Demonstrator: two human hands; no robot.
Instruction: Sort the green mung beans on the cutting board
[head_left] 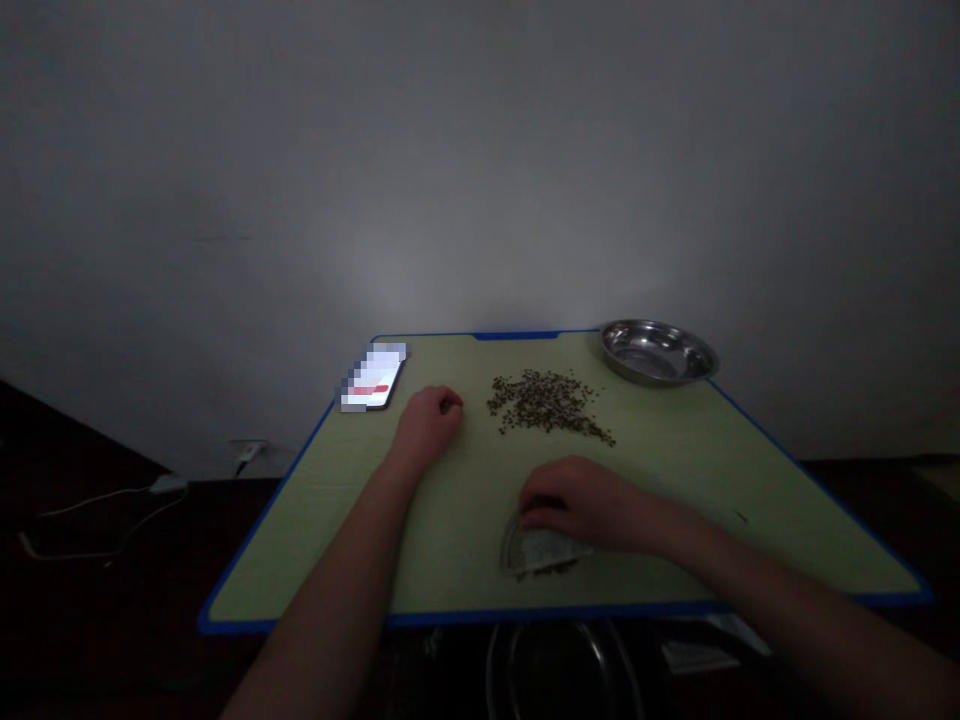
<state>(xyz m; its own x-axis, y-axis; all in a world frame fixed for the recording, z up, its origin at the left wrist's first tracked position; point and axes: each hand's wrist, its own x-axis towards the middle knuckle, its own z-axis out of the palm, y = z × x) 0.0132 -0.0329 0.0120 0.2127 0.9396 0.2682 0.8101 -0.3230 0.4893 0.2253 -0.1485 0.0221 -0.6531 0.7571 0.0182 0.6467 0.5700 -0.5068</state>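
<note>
My left hand (435, 420) rests on the pale green table left of the loose seeds, its fingers curled closed. Whether anything lies inside that fist is hidden. Small dark seeds (551, 402) are spread in a loose patch on the tabletop, beyond both hands. Nearer the front edge, my right hand (574, 500) is closed on a clear, half-round piece (534, 550) that looks like plastic, held low over the table. A few more seeds (555, 569) show along its near edge.
A shiny steel bowl (658, 353) stands at the table's back right corner. A lit phone (373, 377) lies at the back left. The blue-edged table (750, 450) stands against a grey wall. Below its front edge is a round, glassy-looking object (562, 665). Cables (150, 530) run at left.
</note>
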